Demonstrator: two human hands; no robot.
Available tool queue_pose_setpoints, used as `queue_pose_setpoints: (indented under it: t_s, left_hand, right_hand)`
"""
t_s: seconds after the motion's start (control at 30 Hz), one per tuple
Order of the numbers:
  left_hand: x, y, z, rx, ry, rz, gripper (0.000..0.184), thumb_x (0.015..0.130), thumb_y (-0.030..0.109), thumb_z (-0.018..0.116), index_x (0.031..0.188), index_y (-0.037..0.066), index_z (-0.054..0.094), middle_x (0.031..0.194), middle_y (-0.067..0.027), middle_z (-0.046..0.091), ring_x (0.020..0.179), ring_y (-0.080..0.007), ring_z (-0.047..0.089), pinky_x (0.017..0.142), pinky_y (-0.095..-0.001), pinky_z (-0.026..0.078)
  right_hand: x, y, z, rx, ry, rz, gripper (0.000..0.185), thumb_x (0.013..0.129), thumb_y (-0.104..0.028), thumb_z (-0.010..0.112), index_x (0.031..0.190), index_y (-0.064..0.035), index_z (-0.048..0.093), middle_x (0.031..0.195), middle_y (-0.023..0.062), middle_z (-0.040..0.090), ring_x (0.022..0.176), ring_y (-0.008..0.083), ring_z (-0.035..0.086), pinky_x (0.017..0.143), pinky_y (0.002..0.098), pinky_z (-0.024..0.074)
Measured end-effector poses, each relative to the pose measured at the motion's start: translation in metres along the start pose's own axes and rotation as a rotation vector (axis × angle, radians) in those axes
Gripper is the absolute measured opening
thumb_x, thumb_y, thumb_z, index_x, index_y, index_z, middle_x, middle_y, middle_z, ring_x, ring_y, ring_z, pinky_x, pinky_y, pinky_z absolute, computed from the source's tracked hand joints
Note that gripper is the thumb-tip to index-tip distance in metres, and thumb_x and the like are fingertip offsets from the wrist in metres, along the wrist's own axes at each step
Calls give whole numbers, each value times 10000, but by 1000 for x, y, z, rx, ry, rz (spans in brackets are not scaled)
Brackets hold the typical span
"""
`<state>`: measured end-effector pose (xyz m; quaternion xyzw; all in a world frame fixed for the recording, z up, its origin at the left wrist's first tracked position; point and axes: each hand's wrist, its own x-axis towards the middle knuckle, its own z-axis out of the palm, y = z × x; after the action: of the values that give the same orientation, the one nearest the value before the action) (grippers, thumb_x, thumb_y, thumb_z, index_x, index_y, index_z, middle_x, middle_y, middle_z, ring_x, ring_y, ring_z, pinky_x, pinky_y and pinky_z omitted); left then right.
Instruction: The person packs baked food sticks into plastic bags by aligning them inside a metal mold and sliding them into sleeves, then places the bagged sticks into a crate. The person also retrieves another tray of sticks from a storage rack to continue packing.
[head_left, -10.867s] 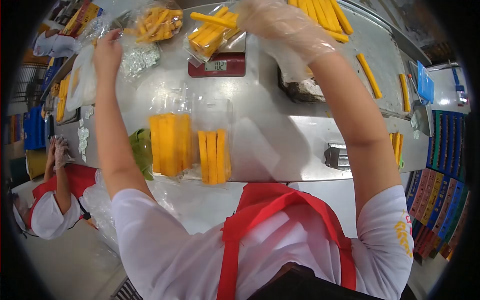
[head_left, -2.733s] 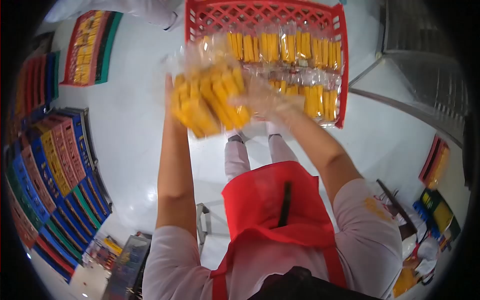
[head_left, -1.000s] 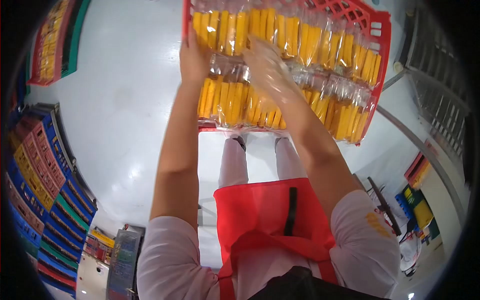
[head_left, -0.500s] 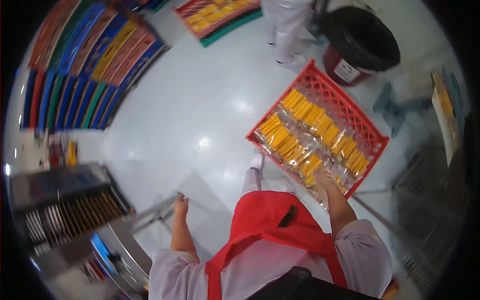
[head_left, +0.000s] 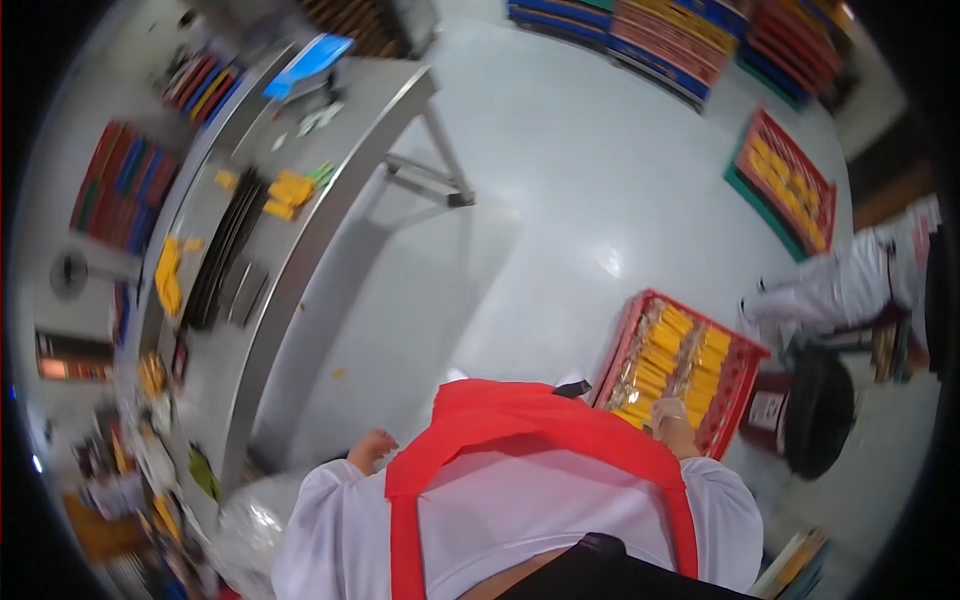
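Note:
My left hand (head_left: 372, 448) is bare and hangs low beside the red apron, its fingers curled; whether they hold anything is too small to see. My right hand (head_left: 670, 415), in a clear glove, is over the near end of a red crate (head_left: 757, 372) on the floor. Rows of clear bags with yellow sticks (head_left: 655, 350) fill the crate. The right fingers are small and blurred, so their hold on a bag cannot be made out.
A metal table (head_left: 330, 180) on the left bears yellow sticks, dark trays and a blue item. A black-lined bin (head_left: 820, 415) is right of the crate. Beyond it stands a person in white (head_left: 850, 275). Crate stacks (head_left: 670, 45) and another filled crate (head_left: 785, 180) lie farther off.
The view has swung left, bringing the metal table in. My left hand stays low at my side and my right stays near the crate. Earlier both hands were on the bags in the crate.

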<state>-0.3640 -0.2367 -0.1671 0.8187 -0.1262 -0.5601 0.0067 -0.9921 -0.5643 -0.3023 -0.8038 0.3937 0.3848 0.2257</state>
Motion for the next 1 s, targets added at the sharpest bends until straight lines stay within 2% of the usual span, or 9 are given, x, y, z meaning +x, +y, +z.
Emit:
queue_pose_setpoints:
  t_s: [0.1, 0.37, 0.4, 0.43, 0.47, 0.53, 0.7, 0.8, 1.0]
  left_hand:
    - [54, -136, 20, -442, -10, -50, 157, 702, 246, 693, 731, 136, 585, 630, 14, 527, 564, -108, 491, 523, -299, 415]
    - [-47, -266, 26, -1121, 439, -256, 153, 703, 205, 671, 775, 84, 609, 659, 3, 548, 602, -117, 512, 544, -288, 423]
    - [-46, -278, 33, -903, 502, -251, 129, 685, 178, 660, 750, 75, 617, 650, -5, 554, 608, -114, 514, 543, -282, 417]
    - [-45, -290, 36, -679, 556, -242, 107, 666, 152, 650, 726, 66, 625, 641, -13, 561, 614, -112, 516, 541, -277, 412]
    - [-47, -279, 28, -863, 630, -237, 69, 632, 111, 631, 672, 55, 626, 625, -23, 568, 624, -106, 522, 547, -272, 408]
    - [-58, -241, -6, -1018, 572, -28, 123, 675, 116, 646, 762, 35, 612, 676, -16, 580, 629, -108, 522, 569, -258, 410]
    - [-61, -107, -122, -1081, 492, 466, 222, 821, 219, 590, 926, 24, 606, 767, -15, 572, 701, -94, 494, 648, -233, 420]
    - [-51, -65, -180, -1187, 281, 671, 372, 883, 272, 515, 1162, 27, 505, 956, -55, 567, 839, -130, 515, 746, -258, 430]
    - [-63, -44, -255, -1755, 485, 601, 669, 891, 342, 484, 1396, 88, 127, 1238, -88, 411, 992, -188, 467, 765, -356, 429]
  right_hand:
    - [18, -61, -81, -228, 23, 33, 243, 753, -296, 577, 871, -107, 675, 872, 99, 655, 831, 251, 633, 702, 375, 513]
    - [131, -294, -308, -574, 350, -12, 309, 707, -378, 644, 856, -109, 671, 872, 108, 651, 833, 276, 628, 709, 371, 506]
    - [190, -294, -310, -427, 752, 30, 302, 706, -383, 651, 793, -93, 656, 802, 111, 640, 762, 289, 621, 647, 402, 498]
    - [167, -330, -351, -296, 999, -260, 197, 779, -248, 569, 726, -61, 603, 710, 100, 600, 656, 222, 595, 618, 387, 491]
    - [182, -363, -387, 717, 840, -332, 215, 803, -234, 541, 676, -60, 534, 612, 38, 495, 576, 134, 500, 553, 316, 449]
    - [77, -492, -474, 986, 695, -559, 212, 813, -224, 528, 673, -71, 486, 590, -1, 396, 554, 88, 416, 514, 258, 383]
    - [60, -705, -551, 1014, 440, -1119, 358, 824, -247, 573, 1086, -3, 547, 825, -37, 507, 725, 64, 432, 649, 208, 359]
    - [117, -776, -535, 982, 423, -1093, 441, 839, -216, 549, 1213, 4, 474, 1094, 95, 555, 974, 138, 497, 870, 255, 383]
    - [70, -851, -441, 699, 353, -1147, 472, 839, -174, 508, 1270, -19, 397, 1294, 192, 395, 1215, 300, 368, 1021, 376, 279]
